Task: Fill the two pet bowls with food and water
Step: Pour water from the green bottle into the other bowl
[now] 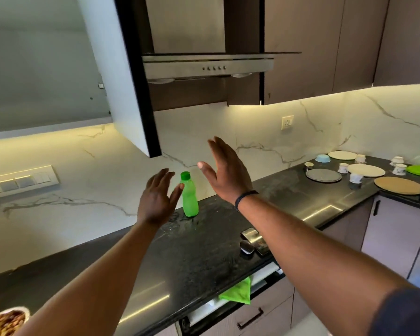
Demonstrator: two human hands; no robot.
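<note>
- Far left, at the frame's bottom corner, a bowl (9, 320) holding brown food sits only partly in view on the dark desk (199, 258); a second pet bowl cannot be picked out for certain.
- The left hand (155, 200) is raised with fingers spread, its grip fully open and empty, just beside the bottle and possibly brushing its shoulder; contact cannot be confirmed.
- Between the hands, a green bottle (189, 196) with a green cap stands upright near the marble back wall. It looks like light, smooth plastic that may flex under a squeeze and could be slick; how full it is cannot be told. The waist below the shoulder seems the surest place to hold it.
- The right hand (224, 173), a dark band at the wrist, is held flat and open to the bottle's right, holding nothing and clear of it.
- An open cabinet door (121, 76) hangs above the bottle, a likely snag when lifting.
- To the right, two small devices (252, 241) lie near the desk's front edge, with bare desk between them and the plates and cups (344, 169) beyond.
</note>
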